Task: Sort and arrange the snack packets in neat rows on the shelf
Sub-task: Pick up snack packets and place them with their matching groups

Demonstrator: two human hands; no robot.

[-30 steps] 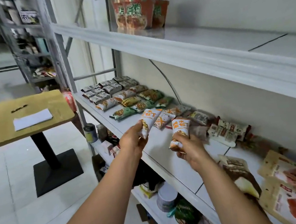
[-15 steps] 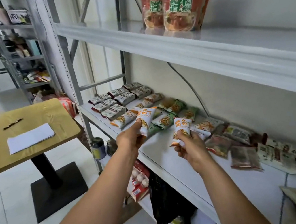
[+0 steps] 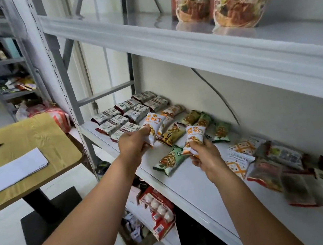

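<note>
Both hands have carried their packets further toward the sorted rows. Left of the left hand stands a wooden table [image 3: 23, 141] with a paper sheet [image 3: 14, 170]. With arm outstretched, the left hand [image 3: 133, 142] grips a white-orange packet [image 3: 155, 124] by its lower end, above the shelf [image 3: 194, 182] and just before the grey packets [image 3: 131, 112]. A green packet [image 3: 169, 160] lies between the hands. The right hand [image 3: 205, 154] grips a second white-orange packet [image 3: 193, 138] upright; unsorted packets [image 3: 272, 166] lie to its right.
</note>
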